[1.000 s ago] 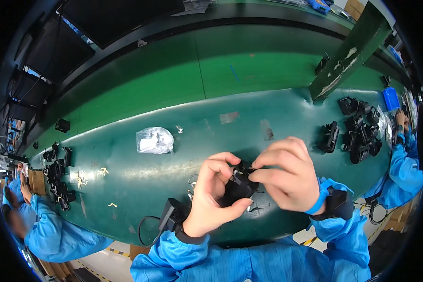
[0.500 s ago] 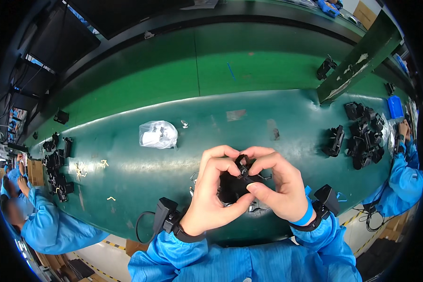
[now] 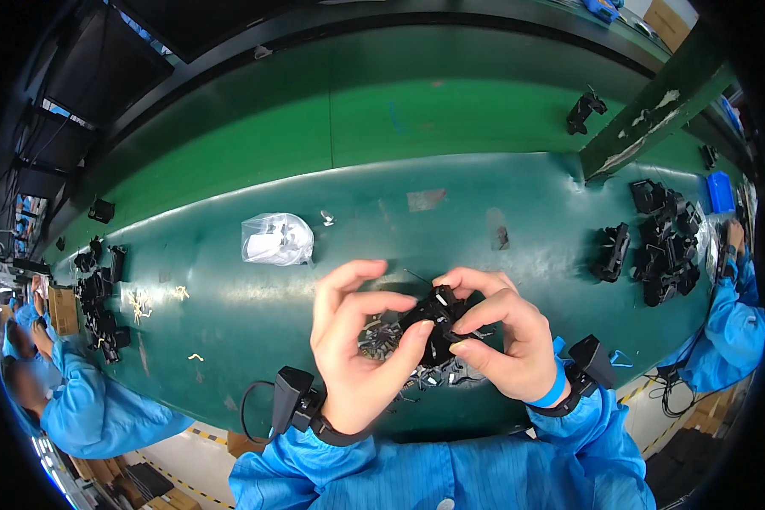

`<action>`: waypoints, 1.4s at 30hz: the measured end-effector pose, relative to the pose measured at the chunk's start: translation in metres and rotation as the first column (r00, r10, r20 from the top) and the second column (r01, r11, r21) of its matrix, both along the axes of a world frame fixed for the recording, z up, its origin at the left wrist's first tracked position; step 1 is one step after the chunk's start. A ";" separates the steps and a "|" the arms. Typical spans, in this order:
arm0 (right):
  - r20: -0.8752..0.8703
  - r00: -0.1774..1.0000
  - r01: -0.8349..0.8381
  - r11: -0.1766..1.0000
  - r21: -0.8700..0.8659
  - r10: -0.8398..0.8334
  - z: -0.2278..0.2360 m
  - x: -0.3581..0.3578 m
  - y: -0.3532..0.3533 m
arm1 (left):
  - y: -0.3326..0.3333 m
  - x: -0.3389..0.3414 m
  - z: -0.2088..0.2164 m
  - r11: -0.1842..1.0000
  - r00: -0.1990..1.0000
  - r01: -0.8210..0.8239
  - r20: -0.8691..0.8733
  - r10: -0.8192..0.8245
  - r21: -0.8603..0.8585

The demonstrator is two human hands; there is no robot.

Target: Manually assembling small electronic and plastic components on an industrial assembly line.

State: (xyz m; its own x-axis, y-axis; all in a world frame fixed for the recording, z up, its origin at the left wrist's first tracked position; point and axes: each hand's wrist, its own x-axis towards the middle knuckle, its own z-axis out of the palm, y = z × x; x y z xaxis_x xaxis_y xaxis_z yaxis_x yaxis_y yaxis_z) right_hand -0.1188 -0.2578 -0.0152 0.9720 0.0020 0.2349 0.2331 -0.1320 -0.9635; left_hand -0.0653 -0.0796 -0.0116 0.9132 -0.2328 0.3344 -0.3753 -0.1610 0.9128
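Observation:
Close in front of me, both hands are around a small black plastic part point(image 3: 440, 327), its outline partly covered by fingers. My right hand point(image 3: 514, 344) grips its right side between thumb and bent fingers. At its left edge, the thumb and index finger of my left hand point(image 3: 357, 344) close on the part, while the other fingers stand raised and apart. A thin dark strand rises from the top of the part. Beneath my hands lies a pile of small metal and black pieces point(image 3: 381, 340), partly hidden by them.
A clear plastic bag point(image 3: 278, 240) with white contents lies ahead to the left. Black assemblies are heaped at the right point(image 3: 665, 242) and left point(image 3: 99, 297). Cream-coloured strips point(image 3: 138, 308) lie scattered at left. A green post point(image 3: 654, 119) rises at the right. Co-workers in blue sit on both sides.
My left hand's fingers have spread and lifted away from the right hand's. The black part has turned and shows more of itself, and more of the pile below is visible.

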 end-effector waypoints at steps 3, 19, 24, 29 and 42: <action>0.019 0.998 0.058 0.998 0.014 -0.058 -0.001 -0.001 0.002 | 0.000 -0.002 -0.001 0.997 0.989 0.079 -0.127 -0.080 -0.007; -0.010 0.999 0.053 0.997 -0.048 -0.054 0.000 -0.001 0.003 | -0.001 -0.002 -0.003 0.999 0.995 0.054 -0.081 -0.054 0.003; 0.054 0.998 0.035 0.994 -0.102 -0.030 -0.002 0.000 0.002 | -0.001 -0.002 -0.008 0.958 0.908 0.138 -0.354 -0.225 -0.253; 0.068 0.997 0.047 0.989 -0.139 -0.037 -0.001 0.000 0.002 | 0.001 -0.003 0.001 0.993 0.979 0.109 -0.170 -0.113 -0.032; 0.115 0.993 0.034 0.987 -0.157 -0.016 -0.004 0.001 0.000 | -0.002 -0.006 0.001 0.997 0.999 0.042 -0.031 -0.040 0.062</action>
